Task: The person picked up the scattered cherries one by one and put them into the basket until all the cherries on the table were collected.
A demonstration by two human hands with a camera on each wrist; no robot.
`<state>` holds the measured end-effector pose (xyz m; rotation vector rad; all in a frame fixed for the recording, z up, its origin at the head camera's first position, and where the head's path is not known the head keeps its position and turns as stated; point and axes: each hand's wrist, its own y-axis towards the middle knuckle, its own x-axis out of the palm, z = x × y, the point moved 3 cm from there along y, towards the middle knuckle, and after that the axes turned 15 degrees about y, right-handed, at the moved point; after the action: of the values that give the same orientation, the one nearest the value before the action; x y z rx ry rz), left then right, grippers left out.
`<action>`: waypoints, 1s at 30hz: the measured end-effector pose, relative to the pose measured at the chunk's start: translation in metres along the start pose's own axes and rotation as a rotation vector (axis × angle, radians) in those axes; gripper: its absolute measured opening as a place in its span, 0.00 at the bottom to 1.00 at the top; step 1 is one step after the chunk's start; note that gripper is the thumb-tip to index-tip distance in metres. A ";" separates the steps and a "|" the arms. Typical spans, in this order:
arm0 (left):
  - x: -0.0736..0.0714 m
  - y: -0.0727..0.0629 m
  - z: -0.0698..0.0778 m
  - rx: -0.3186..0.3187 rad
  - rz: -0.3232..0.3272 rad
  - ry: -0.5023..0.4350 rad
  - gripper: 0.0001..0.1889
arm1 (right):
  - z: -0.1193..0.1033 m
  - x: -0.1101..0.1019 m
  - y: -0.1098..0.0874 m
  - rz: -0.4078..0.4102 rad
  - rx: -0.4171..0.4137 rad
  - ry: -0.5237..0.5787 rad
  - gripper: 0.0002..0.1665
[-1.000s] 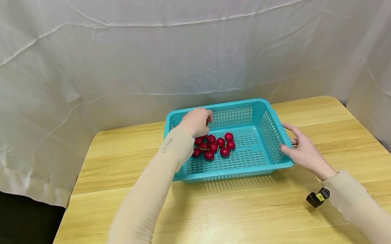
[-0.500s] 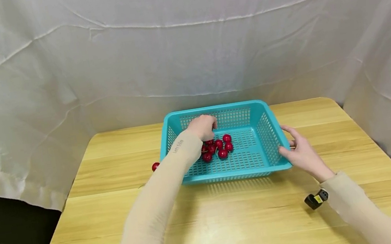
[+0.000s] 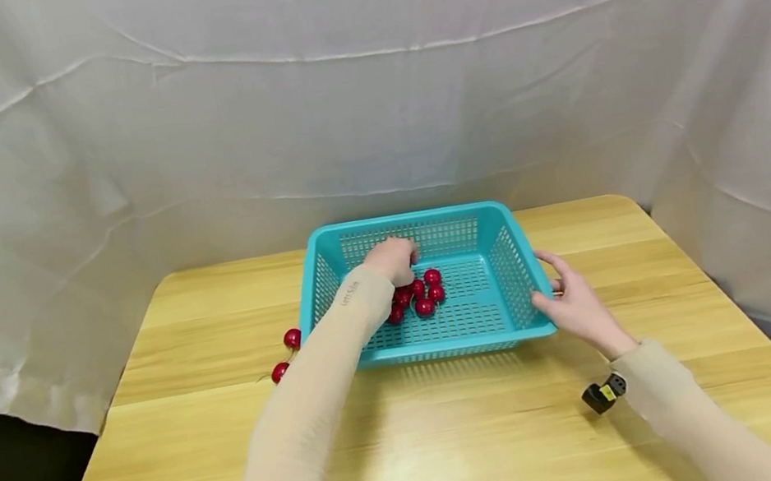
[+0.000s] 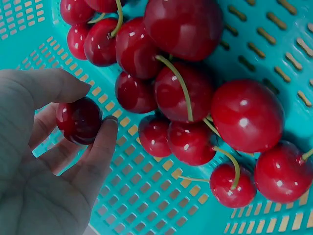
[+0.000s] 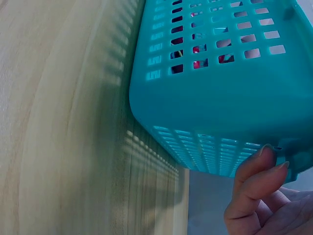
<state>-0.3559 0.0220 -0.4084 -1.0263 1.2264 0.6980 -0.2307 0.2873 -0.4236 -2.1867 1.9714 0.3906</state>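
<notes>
A turquoise plastic basket [image 3: 446,345] with slotted walls stands on the wooden table, several red cherries [image 3: 424,306] grouped in its left half. My left hand [image 3: 390,260] reaches down into it. In the left wrist view, thumb and fingers pinch one dark red cherry [image 4: 79,120], a little apart from the green-stemmed ones beside it. My right hand [image 3: 574,304] grips the basket's right end, thumb over the rim and fingers outside. The right wrist view shows fingers [image 5: 261,183] bent against the outer wall near the rim. My left forearm hides part of the basket's left side.
Two more cherries lie on the table left of the basket, one [image 3: 291,338] near its wall and another [image 3: 280,372] beside my left sleeve. A pale cloth curtain [image 3: 368,126] hangs behind the table [image 3: 460,437].
My left hand has shifted right and lower inside the basket. Cherries left of the basket, earlier behind my arm, have come into view. The right hand keeps its grip; the head view has turned slightly.
</notes>
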 end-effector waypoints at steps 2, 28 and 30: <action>0.001 0.001 0.002 0.009 0.002 -0.007 0.17 | 0.000 0.000 0.000 0.000 0.004 0.007 0.44; -0.003 -0.001 0.011 0.025 -0.013 -0.006 0.15 | -0.004 -0.009 0.000 -0.012 0.000 -0.006 0.44; -0.004 -0.003 0.011 0.028 -0.017 -0.007 0.15 | -0.004 -0.010 0.000 -0.011 0.001 -0.006 0.44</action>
<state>-0.3501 0.0310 -0.4040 -1.0091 1.2173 0.6689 -0.2311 0.2951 -0.4166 -2.1922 1.9549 0.3943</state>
